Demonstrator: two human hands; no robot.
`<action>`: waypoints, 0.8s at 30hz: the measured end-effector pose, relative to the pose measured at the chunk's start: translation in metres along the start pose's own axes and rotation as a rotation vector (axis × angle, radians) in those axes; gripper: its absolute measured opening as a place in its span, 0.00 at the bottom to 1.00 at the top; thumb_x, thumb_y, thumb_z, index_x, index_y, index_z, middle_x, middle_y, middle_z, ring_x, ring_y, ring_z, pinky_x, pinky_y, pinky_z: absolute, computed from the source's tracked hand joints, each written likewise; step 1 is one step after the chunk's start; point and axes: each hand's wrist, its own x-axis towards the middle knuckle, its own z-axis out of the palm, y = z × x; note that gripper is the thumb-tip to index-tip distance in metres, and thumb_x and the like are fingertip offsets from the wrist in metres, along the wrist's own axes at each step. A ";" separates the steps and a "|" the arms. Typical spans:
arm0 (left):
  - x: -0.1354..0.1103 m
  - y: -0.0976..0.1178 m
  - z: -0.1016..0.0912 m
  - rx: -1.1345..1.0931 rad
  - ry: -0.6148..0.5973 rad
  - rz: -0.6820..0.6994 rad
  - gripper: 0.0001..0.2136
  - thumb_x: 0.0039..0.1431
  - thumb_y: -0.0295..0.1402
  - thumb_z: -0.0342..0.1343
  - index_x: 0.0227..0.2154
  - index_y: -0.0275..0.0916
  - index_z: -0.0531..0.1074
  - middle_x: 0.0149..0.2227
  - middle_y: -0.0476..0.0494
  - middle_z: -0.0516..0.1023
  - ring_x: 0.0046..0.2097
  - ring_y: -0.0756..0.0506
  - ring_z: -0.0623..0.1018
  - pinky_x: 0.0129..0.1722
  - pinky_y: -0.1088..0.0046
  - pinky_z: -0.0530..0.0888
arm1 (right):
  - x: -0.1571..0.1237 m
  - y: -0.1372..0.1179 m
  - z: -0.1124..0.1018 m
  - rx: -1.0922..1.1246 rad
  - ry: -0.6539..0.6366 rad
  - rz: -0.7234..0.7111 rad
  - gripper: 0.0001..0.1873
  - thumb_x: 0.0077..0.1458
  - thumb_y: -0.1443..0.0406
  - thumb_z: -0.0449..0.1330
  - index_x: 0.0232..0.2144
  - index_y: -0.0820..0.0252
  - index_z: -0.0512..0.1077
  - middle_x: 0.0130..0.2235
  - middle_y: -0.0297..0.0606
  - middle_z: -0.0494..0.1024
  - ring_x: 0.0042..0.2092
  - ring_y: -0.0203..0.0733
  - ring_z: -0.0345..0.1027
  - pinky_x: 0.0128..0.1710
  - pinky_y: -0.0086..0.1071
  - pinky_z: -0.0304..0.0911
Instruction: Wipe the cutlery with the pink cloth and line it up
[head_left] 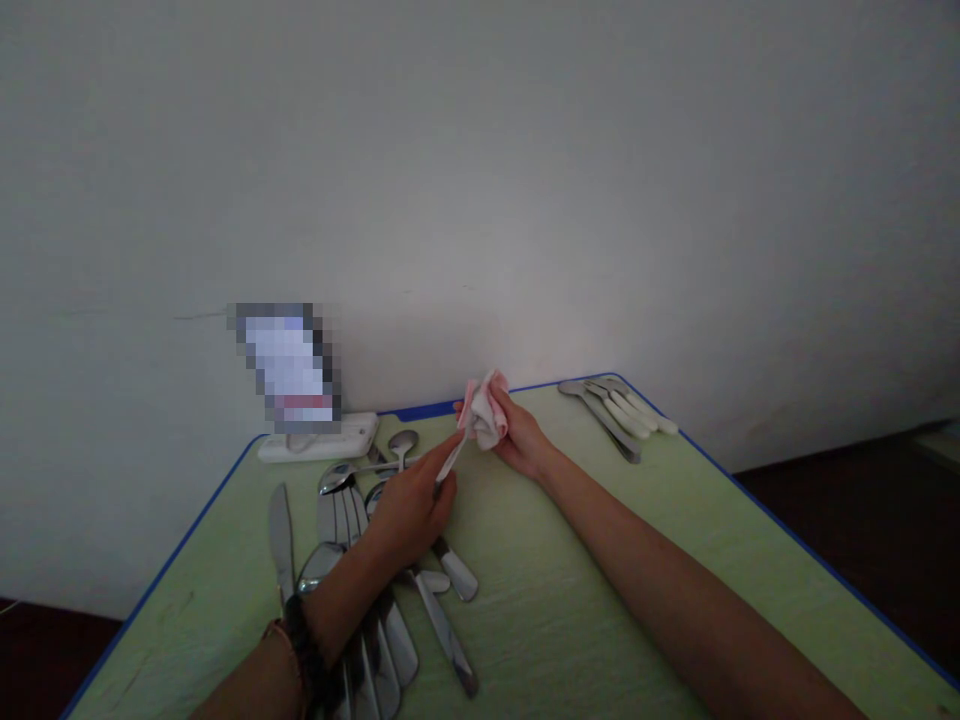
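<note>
My left hand (411,508) is closed on the handle of a small white-handled utensil (452,462), held above the green table (570,600). My right hand (517,435) is closed on a crumpled pink-and-white cloth (486,410), which wraps the utensil's far end. Under and around my left forearm lies a pile of metal cutlery (375,600): several spoons and knives.
A second group of cutlery (619,408) with white handles lies at the table's far right corner. A white flat object (319,440) with a blurred item standing on it sits at the far left by the wall. A butter knife (281,540) lies left of the pile.
</note>
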 end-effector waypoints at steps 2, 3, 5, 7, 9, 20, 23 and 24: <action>0.000 0.001 -0.001 0.003 -0.005 -0.006 0.23 0.58 0.30 0.42 0.58 0.39 0.56 0.51 0.40 0.72 0.46 0.43 0.76 0.45 0.64 0.72 | 0.000 0.001 0.000 -0.010 -0.003 -0.006 0.18 0.55 0.54 0.53 0.35 0.64 0.72 0.28 0.40 0.78 0.32 0.38 0.72 0.30 0.29 0.68; 0.000 0.001 -0.001 0.004 -0.007 -0.008 0.23 0.59 0.30 0.42 0.58 0.38 0.56 0.51 0.40 0.72 0.46 0.43 0.76 0.44 0.64 0.72 | 0.000 0.001 0.000 -0.013 -0.005 -0.008 0.19 0.55 0.54 0.53 0.34 0.64 0.72 0.27 0.39 0.78 0.32 0.38 0.72 0.30 0.29 0.67; 0.000 0.001 -0.001 0.003 -0.005 -0.009 0.23 0.59 0.31 0.42 0.58 0.38 0.55 0.51 0.38 0.72 0.46 0.42 0.75 0.45 0.64 0.71 | 0.000 0.002 0.000 -0.023 0.005 -0.021 0.19 0.53 0.53 0.55 0.31 0.64 0.72 0.25 0.38 0.77 0.31 0.37 0.71 0.30 0.29 0.67; 0.000 0.001 -0.001 0.000 -0.001 -0.012 0.23 0.60 0.31 0.41 0.59 0.37 0.54 0.52 0.38 0.71 0.48 0.42 0.74 0.47 0.63 0.70 | 0.000 0.003 0.001 -0.044 0.021 -0.029 0.18 0.51 0.53 0.57 0.28 0.64 0.72 0.23 0.37 0.75 0.29 0.37 0.70 0.30 0.29 0.66; 0.000 0.001 -0.001 0.000 0.003 -0.016 0.23 0.60 0.31 0.41 0.59 0.38 0.54 0.54 0.38 0.69 0.50 0.43 0.73 0.49 0.63 0.70 | -0.001 0.004 0.001 -0.063 0.038 -0.025 0.19 0.49 0.52 0.58 0.23 0.64 0.72 0.19 0.35 0.73 0.26 0.35 0.67 0.29 0.28 0.64; 0.003 0.002 0.000 0.037 0.031 -0.079 0.21 0.64 0.35 0.37 0.56 0.34 0.59 0.52 0.38 0.71 0.49 0.43 0.74 0.49 0.65 0.70 | -0.004 0.005 0.003 -0.142 0.023 -0.047 0.20 0.43 0.52 0.63 0.18 0.65 0.70 0.15 0.31 0.69 0.22 0.31 0.61 0.27 0.26 0.59; 0.004 0.002 0.001 0.087 -0.011 -0.100 0.21 0.64 0.36 0.36 0.56 0.35 0.59 0.49 0.37 0.74 0.45 0.42 0.77 0.44 0.65 0.72 | -0.003 0.006 0.002 -0.127 0.016 -0.043 0.20 0.44 0.52 0.62 0.22 0.66 0.72 0.19 0.34 0.72 0.24 0.32 0.64 0.29 0.27 0.60; 0.004 0.003 0.001 0.104 -0.023 -0.103 0.21 0.64 0.36 0.35 0.56 0.35 0.59 0.47 0.37 0.75 0.44 0.42 0.77 0.43 0.65 0.72 | -0.002 0.007 0.002 -0.124 0.019 -0.038 0.20 0.45 0.52 0.61 0.24 0.66 0.73 0.21 0.35 0.74 0.25 0.33 0.65 0.30 0.27 0.61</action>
